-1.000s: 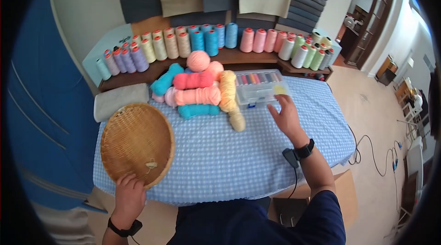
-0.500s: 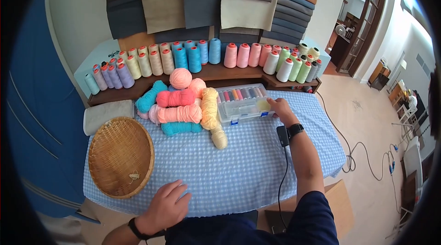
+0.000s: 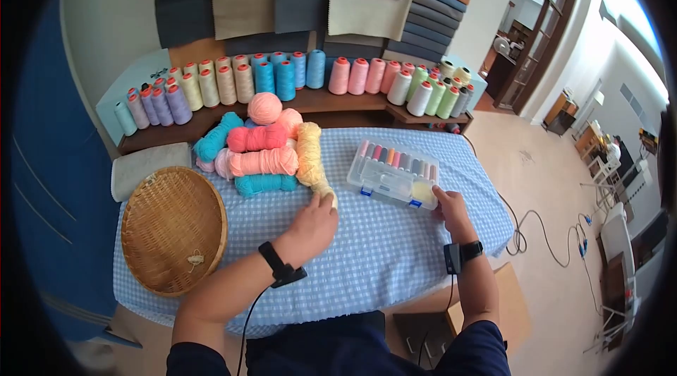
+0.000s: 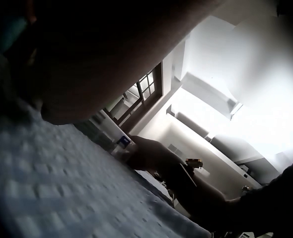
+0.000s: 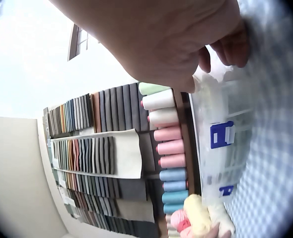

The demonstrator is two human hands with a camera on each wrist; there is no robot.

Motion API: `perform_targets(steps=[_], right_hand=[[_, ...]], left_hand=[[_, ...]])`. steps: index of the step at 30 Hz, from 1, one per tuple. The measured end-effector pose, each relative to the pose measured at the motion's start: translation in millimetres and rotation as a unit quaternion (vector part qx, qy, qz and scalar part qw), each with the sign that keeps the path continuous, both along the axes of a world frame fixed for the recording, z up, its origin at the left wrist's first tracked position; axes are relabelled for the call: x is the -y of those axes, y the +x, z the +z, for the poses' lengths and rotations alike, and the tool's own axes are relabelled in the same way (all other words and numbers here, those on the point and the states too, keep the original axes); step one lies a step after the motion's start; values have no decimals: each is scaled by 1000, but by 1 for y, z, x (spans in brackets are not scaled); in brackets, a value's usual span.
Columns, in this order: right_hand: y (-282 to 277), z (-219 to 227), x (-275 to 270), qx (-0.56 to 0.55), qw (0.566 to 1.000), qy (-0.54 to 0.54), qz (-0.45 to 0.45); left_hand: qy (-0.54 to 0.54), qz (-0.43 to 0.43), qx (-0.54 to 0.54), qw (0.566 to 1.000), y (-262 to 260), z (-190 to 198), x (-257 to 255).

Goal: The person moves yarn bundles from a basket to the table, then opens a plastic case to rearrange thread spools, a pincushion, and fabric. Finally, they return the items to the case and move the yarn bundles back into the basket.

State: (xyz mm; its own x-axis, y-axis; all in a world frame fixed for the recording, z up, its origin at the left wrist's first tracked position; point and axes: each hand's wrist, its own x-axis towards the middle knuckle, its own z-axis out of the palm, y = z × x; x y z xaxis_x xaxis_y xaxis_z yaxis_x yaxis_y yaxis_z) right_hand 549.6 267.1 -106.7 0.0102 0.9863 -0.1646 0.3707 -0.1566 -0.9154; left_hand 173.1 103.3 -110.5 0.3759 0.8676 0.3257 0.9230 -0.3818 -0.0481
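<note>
My right hand (image 3: 453,210) grips the front right corner of a clear plastic case (image 3: 384,183) with blue latches. Several small thread spools in different colours show through its lid. In the right wrist view, the fingers curl at the end of the case (image 5: 218,111). Toward the middle of the table, my left hand (image 3: 309,229) has its fingers around the lower end of a small cream yarn skein (image 3: 321,185), partly covering it. That skein lies against a yellow skein (image 3: 309,154), at the right edge of a yarn pile.
Pink, coral and teal yarn (image 3: 264,162) is heaped left of the yellow skein. A round wicker basket (image 3: 169,228) at the left holds a small cream piece (image 3: 195,259). Thread cones (image 3: 285,80) line a wooden shelf (image 3: 331,99) behind the checked tablecloth (image 3: 367,263).
My left hand went from the basket across to the cream skein. The right hand reached the case, took its corner and brought it toward me, away from the yarn pile.
</note>
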Motion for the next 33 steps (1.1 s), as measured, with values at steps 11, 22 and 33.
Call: perform_targets(steps=[11,22,33], right_hand=[[-12,43,75,247,912,318,85],[-44,35,92,368,776,454,237],[-30,53,75,290,809,436,267]], left_hand=[[-37,28,164,985,41,25,-19],[-230,128,701,663,70,-11,-72],[-236,154,792,541,70,34,-74]])
